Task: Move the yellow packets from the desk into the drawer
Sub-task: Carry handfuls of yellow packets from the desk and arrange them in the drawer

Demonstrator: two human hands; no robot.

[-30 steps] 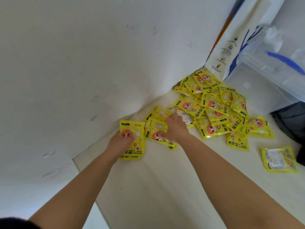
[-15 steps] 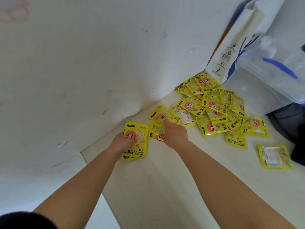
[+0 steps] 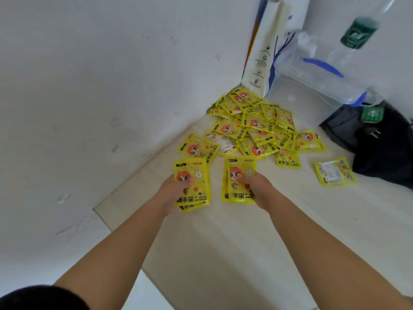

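Observation:
A pile of yellow hand-warmer packets [image 3: 257, 124] lies in the desk's back corner against the wall. My left hand [image 3: 173, 191] grips a small stack of yellow packets [image 3: 196, 175], thumb on the top one. My right hand [image 3: 257, 189] holds another stack of yellow packets [image 3: 240, 166] upright above the cream desk [image 3: 223, 242]. One packet [image 3: 197, 148] lies flat just beyond my left hand. A single packet [image 3: 335, 172] lies face down at the right, apart from the pile. No drawer is in view.
A white paper bag [image 3: 266, 52] leans in the corner behind the pile. A clear plastic bag with blue trim [image 3: 319, 72] and a water bottle [image 3: 357, 32] stand at the back right. A black bag [image 3: 380, 144] sits at the right edge. The white wall [image 3: 89, 86] borders the desk's left side.
My right hand has lifted a stack of packets off the desk and drawn back from the pile. My left hand has pulled its stack slightly nearer. The camera has tilted upward.

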